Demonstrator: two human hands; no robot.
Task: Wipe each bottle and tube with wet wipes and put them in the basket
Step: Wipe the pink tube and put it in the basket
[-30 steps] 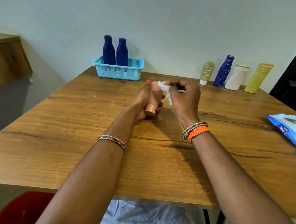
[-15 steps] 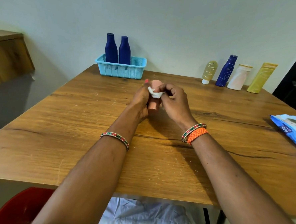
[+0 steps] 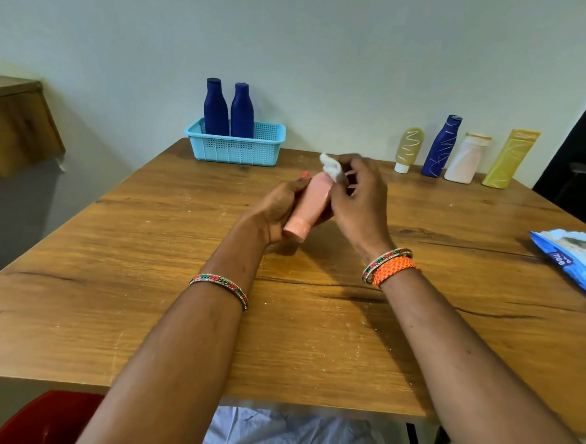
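My left hand (image 3: 276, 209) grips a peach tube (image 3: 309, 207) over the middle of the table, cap pointing toward me. My right hand (image 3: 360, 201) pinches a white wet wipe (image 3: 331, 168) against the tube's far end. A light blue basket (image 3: 236, 143) stands at the back of the table with two dark blue bottles (image 3: 229, 109) upright inside. Along the back right stand an olive tube (image 3: 408, 149), a blue bottle with scribbles (image 3: 441, 146), a white bottle (image 3: 467, 157) and a yellow tube (image 3: 509, 159).
A blue wet wipes pack (image 3: 577, 256) lies at the table's right edge. The wooden table (image 3: 143, 298) meets the wall at the back. A wooden shelf (image 3: 12, 125) juts out at the left. A red chair (image 3: 46, 419) shows below the front edge.
The wipe went down onto the tube, then rose back to its far end. My left hand tilted the tube so its cap shows again.
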